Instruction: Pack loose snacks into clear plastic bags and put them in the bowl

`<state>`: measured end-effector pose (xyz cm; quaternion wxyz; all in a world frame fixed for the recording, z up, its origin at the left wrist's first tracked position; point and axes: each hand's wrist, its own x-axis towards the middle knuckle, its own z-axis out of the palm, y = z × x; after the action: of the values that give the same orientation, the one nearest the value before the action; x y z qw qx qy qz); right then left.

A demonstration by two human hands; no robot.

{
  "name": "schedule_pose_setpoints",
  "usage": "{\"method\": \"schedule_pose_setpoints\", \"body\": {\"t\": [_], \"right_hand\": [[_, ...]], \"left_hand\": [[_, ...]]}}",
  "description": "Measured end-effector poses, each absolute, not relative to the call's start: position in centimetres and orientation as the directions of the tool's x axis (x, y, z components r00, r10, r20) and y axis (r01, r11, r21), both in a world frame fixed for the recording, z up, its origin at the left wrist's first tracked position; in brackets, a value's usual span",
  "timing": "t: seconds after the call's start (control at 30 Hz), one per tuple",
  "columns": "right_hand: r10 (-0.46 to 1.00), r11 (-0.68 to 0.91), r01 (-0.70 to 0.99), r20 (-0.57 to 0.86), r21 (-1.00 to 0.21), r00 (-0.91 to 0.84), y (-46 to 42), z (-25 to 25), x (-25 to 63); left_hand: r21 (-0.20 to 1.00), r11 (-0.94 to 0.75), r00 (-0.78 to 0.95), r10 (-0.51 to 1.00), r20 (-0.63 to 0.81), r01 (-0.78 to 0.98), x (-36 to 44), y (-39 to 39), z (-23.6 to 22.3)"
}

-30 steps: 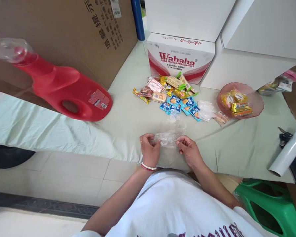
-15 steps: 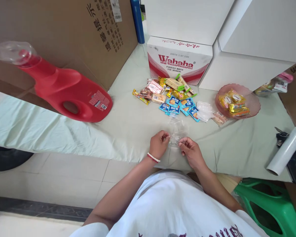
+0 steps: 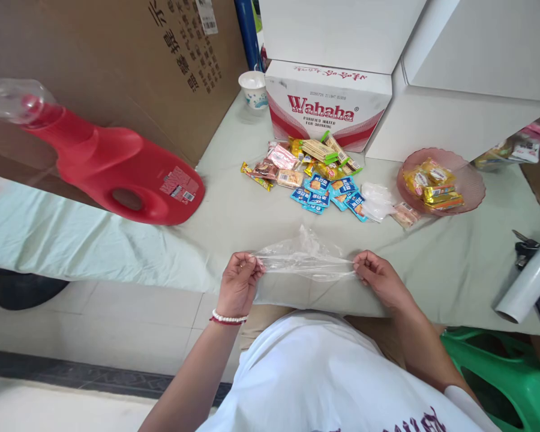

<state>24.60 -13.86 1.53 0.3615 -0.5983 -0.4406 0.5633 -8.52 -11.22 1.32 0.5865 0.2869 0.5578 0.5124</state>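
A clear plastic bag (image 3: 303, 255) is stretched sideways just above the near part of the cloth-covered table. My left hand (image 3: 242, 281) pinches its left end, and my right hand (image 3: 378, 276) pinches its right end. Beyond the bag lie several blue snack packets (image 3: 319, 185). Behind them is a heap of wrapped snacks (image 3: 317, 153) in pink, yellow and green wrappers. To their right sits a folded clear plastic piece (image 3: 378, 202), beside a small pink packet (image 3: 405, 215).
A pink translucent bowl (image 3: 472, 186) holds yellow packets. A Wahaha box (image 3: 328, 108) and a paper cup (image 3: 254, 90) stand at the back. At left is a large red jug (image 3: 130, 168). On the right lies a white roll (image 3: 528, 279); a green stool (image 3: 499, 372) stands below.
My hands first came closer together, then moved wide apart, pulling the bag out sideways. The paper cup now shows beside the box, where none showed earlier.
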Motion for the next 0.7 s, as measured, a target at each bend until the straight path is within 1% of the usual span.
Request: {"method": "schedule_pose_setpoints", "body": {"t": [0.07,0.1,0.17,0.2,0.27,0.33,0.37,0.4,0.47,0.53,0.6,0.63,0.7], "right_hand": [[0.919,-0.269,0.296,-0.336,-0.917,-0.205,-13.4,2.8,25.9],[0.918,-0.201,0.368,-0.305,-0.908,-0.252,-13.0,3.4,26.2],[0.948,-0.074,0.478,-0.211,-0.875,-0.24,-12.0,4.2,25.9],[0.961,-0.034,0.519,-0.171,-0.854,-0.218,-11.3,4.3,25.3],[0.963,-0.004,0.565,-0.156,-0.825,-0.221,-10.0,4.2,23.5],[0.95,0.002,0.562,-0.175,-0.827,-0.26,-8.9,3.5,21.2],[0.944,0.015,0.553,-0.171,-0.833,-0.282,-8.6,3.1,20.1],[0.941,0.034,0.54,-0.155,-0.841,-0.3,-8.3,2.8,19.2],[0.94,0.065,0.498,-0.114,-0.864,-0.321,-8.1,2.3,18.1],[0.949,0.031,0.433,-0.11,-0.901,-0.296,-8.1,2.0,17.9],[0.964,-0.068,0.357,-0.153,-0.931,-0.216,-8.1,1.7,18.6],[0.97,-0.117,0.323,-0.178,-0.939,-0.168,-8.1,1.6,19.2],[0.976,-0.179,0.266,-0.205,-0.947,-0.074,-8.0,1.4,20.5]], "left_hand": [[0.942,0.316,-0.13,0.935,-0.329,-0.11,-9.5,-11.9,0.9],[0.951,0.31,-0.11,0.945,-0.307,0.01,-10.0,-12.3,0.8],[0.929,0.249,-0.094,0.968,-0.232,0.273,-10.5,-12.9,0.8],[0.899,0.19,-0.104,0.981,-0.162,0.394,-10.5,-13.1,1.1],[0.811,0.036,-0.112,0.993,0.036,0.584,-9.9,-13.3,2.2],[0.705,-0.129,-0.044,0.974,0.222,0.698,-8.6,-13.1,3.8],[0.653,-0.208,0.02,0.959,0.283,0.728,-7.6,-12.8,4.6],[0.606,-0.272,0.09,0.946,0.312,0.748,-6.6,-12.3,5.2],[0.554,-0.354,0.227,0.931,0.287,0.754,-4.8,-11.0,5.7],[0.586,-0.365,0.329,0.928,0.172,0.724,-3.5,-9.3,5.1],[0.682,-0.282,0.384,0.923,0.002,0.674,-3.1,-7.6,3.8],[0.738,-0.21,0.372,0.927,-0.059,0.642,-3.1,-7.0,3.1],[0.842,-0.048,0.275,0.954,-0.12,0.537,-3.5,-6.2,1.9]]}}
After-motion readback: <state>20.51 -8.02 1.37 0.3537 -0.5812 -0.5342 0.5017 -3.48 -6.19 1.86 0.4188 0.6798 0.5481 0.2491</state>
